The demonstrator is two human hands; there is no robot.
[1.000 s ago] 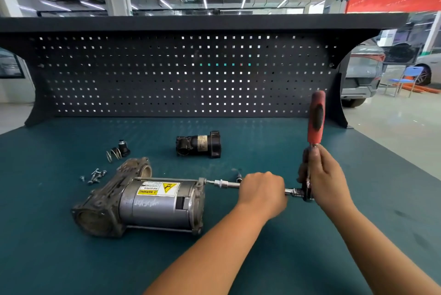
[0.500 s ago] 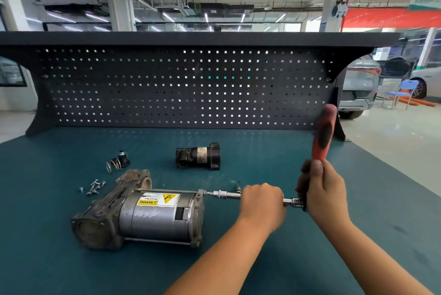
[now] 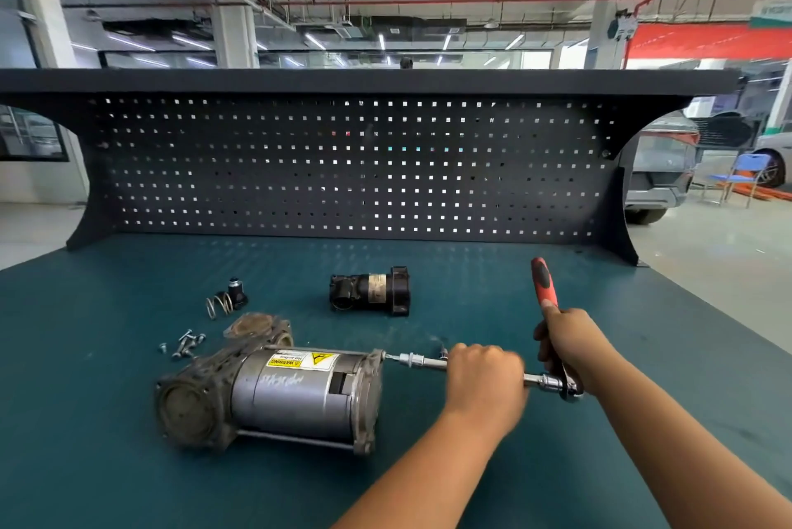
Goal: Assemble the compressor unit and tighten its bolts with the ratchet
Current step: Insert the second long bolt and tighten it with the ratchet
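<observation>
So the teal surface point(image 3: 128, 464) with the black pegboard point(image 3: 343, 164) behind it is where it's all happening. The compressor unit point(image 3: 291, 395) lies on its side at front left, warning sticker up, with its motor end cap facing right.

The step in hand looks like bolt tightening. The left hand point(image 3: 484, 383) has its grip wrapped round the extension bar point(image 3: 422, 360), and the bar's tip sits right at the top edge of that end cap. The right hand point(image 3: 565, 344) has its grip clenched low on the ratchet point(image 3: 545, 284), just above the head, and the red handle sticks up, leaning a bit left. I can't see the bolt head itself, so no clue how far in it is.

Further back there's a separate black motor-looking part point(image 3: 370, 290) sitting well apart from the unit, so I'd guess assembly isn't finished. A spring point(image 3: 218, 305) and a small black cap point(image 3: 236, 290) sit beside each other at back left. A little pile of loose bolts point(image 3: 184, 344) lies just left of the unit.

Next move, I reckon: swing the handle through its arc with the left hand holding the bar in line with the bolt. If the bar tilts, the socket can slip off. Holding that close to the head means less leverage too.
</observation>
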